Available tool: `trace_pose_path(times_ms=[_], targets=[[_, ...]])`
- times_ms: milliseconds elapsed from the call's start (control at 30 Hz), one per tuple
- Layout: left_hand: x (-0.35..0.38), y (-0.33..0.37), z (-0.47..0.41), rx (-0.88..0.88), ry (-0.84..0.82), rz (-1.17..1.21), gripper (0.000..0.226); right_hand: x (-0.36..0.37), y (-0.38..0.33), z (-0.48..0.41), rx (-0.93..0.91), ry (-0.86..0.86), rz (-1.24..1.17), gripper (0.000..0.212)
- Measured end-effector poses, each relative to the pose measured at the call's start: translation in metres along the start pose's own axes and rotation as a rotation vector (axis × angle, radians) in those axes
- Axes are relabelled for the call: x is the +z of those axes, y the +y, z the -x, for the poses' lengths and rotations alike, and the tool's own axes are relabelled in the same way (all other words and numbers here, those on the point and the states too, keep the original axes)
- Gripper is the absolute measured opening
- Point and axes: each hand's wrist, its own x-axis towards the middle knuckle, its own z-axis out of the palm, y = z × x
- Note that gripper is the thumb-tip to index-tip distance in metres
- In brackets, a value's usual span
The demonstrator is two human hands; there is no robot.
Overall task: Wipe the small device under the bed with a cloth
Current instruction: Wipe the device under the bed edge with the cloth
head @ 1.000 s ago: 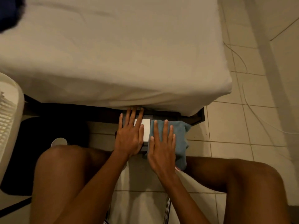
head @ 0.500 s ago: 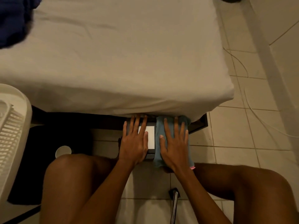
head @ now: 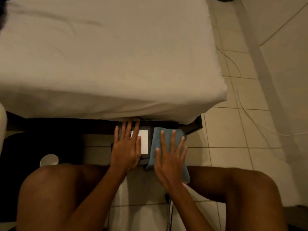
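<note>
The blue cloth [head: 156,139] lies over the right side of a dark box [head: 143,161], beneath the right hand [head: 168,162], whose grip is spread flat and pinches nothing. The left hand [head: 125,152], its grip also spread, rests on the box's white panel [head: 144,140]. The box sits on the floor [head: 233,130] at the bed's [head: 116,55] near edge, towards its right corner.

Dim, warm yellowish light, deep shadow under the white-sheeted mattress [head: 106,52], soft overall focus, wide-angle bending of the beige floor tiles [head: 233,134] at the right edge.
</note>
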Motion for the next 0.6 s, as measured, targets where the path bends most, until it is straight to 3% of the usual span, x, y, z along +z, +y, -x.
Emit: trace_pose_path(times_ms=[167, 367, 533, 600], targets=[[0.003, 0.003, -0.001, 0.014, 0.021, -0.019, 0.058, 0.000, -0.010, -0.044, 0.006, -0.011, -0.004, 0.061], [-0.001, 0.003, 0.000, -0.001, -0.021, -0.003, 0.059, 0.001, -0.004, 0.000, 0.014, -0.011, -0.030, 0.060], [0.000, 0.002, -0.001, 0.011, 0.005, 0.015, 0.060, -0.001, -0.009, -0.050, 0.135, 0.040, -0.051, 0.061], [0.000, 0.000, -0.001, 0.009, 0.003, 0.005, 0.059, 0.003, -0.022, -0.045, 0.091, 0.071, -0.029, 0.060]])
